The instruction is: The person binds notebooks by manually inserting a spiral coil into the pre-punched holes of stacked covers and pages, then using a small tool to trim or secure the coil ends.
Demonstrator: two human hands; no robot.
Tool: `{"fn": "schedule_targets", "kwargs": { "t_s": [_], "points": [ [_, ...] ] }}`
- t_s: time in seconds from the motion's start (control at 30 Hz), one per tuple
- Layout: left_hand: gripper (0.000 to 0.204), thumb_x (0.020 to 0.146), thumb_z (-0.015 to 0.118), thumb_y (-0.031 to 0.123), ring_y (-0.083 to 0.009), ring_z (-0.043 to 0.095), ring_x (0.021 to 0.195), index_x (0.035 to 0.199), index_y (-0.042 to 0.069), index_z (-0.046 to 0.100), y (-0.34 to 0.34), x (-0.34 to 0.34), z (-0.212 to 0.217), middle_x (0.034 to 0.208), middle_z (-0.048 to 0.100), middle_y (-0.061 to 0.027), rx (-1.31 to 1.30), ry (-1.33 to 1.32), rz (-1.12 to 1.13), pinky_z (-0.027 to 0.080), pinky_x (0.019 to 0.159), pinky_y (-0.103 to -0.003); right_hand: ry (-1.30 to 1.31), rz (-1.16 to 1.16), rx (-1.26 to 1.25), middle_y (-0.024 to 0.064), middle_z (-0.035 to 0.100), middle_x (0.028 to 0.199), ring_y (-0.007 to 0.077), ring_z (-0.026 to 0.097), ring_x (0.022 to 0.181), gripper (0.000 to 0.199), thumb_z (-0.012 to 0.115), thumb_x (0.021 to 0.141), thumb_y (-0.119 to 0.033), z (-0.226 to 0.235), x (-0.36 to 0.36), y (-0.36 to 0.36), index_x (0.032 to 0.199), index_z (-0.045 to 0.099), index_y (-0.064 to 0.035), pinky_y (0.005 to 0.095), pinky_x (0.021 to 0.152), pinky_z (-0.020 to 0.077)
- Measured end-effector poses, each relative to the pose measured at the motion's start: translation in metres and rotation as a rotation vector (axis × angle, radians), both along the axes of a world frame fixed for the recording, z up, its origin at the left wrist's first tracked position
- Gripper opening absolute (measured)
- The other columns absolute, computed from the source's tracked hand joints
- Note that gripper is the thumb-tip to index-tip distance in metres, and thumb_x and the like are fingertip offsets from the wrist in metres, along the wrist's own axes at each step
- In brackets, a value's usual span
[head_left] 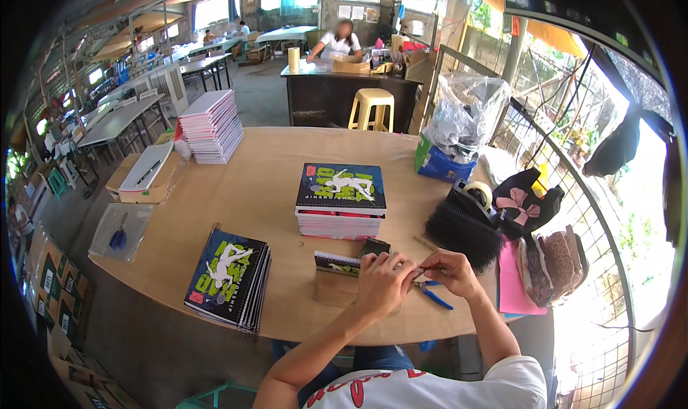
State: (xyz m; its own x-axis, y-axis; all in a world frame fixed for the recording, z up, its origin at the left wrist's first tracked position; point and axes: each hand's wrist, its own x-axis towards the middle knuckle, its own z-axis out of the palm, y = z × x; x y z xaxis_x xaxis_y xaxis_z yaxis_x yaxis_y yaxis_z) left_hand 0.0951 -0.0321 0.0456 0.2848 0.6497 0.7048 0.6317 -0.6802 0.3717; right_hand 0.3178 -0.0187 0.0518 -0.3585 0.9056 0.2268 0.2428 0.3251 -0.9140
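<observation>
A dark-covered notebook [335, 264] stands on its long edge at the near side of the table. My left hand [387, 283] is closed around its right part, fingers bent over the top. Close beside it, my right hand [453, 267] is pinched at the notebook's right end; whatever lies between its fingertips is too small to make out. Blue-handled pliers [437, 296] lie on the table just below the right hand. A small black block [375, 248] sits behind the left hand. Farther back is a thick stack of printed covers and pages [340, 194].
Spiral-bound notebooks [228, 276] are piled near left, a tall paper stack [210, 126] far left. To my right lie black binding coils [462, 233], a tape dispenser [474, 194], a patterned pouch [559, 265] and pink paper [510, 283]. A person [340, 45] sits at a far desk.
</observation>
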Motion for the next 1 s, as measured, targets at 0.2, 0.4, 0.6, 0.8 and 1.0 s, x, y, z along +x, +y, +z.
{"fn": "schedule_targets", "kwargs": {
  "t_s": [0.2,0.4,0.6,0.8,1.0],
  "points": [
    [0.009,0.089,0.071,0.023,-0.0172,0.061,0.088,0.098,0.022,0.071,-0.003,0.0,0.003,0.093,0.064,0.0049,0.014,0.04,-0.005,0.037,0.084,-0.038,-0.016,0.059,-0.009,0.0068,0.07,0.093,0.0101,0.064,0.082,0.012,0.071,0.09,0.002,0.009,0.002,0.001,0.102,0.072,0.0021,0.026,0.072,0.0534],
    [0.009,0.089,0.07,0.023,-0.0174,0.061,0.088,0.098,0.021,0.069,-0.002,0.0,-0.003,0.093,0.064,0.0048,0.013,0.001,-0.005,0.038,0.085,-0.039,-0.299,0.076,0.233,0.0089,0.067,0.091,0.0174,0.066,0.077,0.016,0.073,0.084,0.002,0.028,-0.008,-0.009,0.1,0.071,-0.0019,0.0308,0.065,0.0531],
    [0.011,0.091,0.07,0.023,-0.0183,0.062,0.087,0.1,0.019,0.069,-0.002,-0.001,0.001,0.094,0.066,0.0041,0.022,0.01,0.008,0.039,0.083,-0.038,-0.461,-0.038,0.434,0.0113,0.064,0.088,0.0269,0.066,0.074,0.016,0.07,0.081,0.004,0.032,-0.017,-0.017,0.096,0.068,-0.003,0.037,0.064,0.053],
    [0.012,0.091,0.069,0.02,-0.021,0.064,0.089,0.102,0.016,0.067,0.002,0.0,-0.002,0.096,0.066,0.0013,0.008,0.007,-0.027,0.043,0.083,-0.038,-0.436,-0.107,0.323,0.0134,0.067,0.092,0.0309,0.067,0.075,0.013,0.067,0.087,0.0,0.023,-0.015,-0.017,0.099,0.069,-0.0021,0.0389,0.065,0.0532],
    [0.022,0.091,0.067,0.013,-0.0268,0.065,0.094,0.112,0.012,0.061,0.004,-0.005,-0.005,0.1,0.065,-0.0058,-0.044,-0.054,-0.159,0.046,0.087,-0.042,-0.435,-0.102,0.501,0.0116,0.068,0.093,0.0324,0.066,0.076,0.015,0.072,0.083,-0.003,0.031,-0.03,-0.016,0.097,0.07,-0.0036,0.0393,0.066,0.0537]
  ]
}}
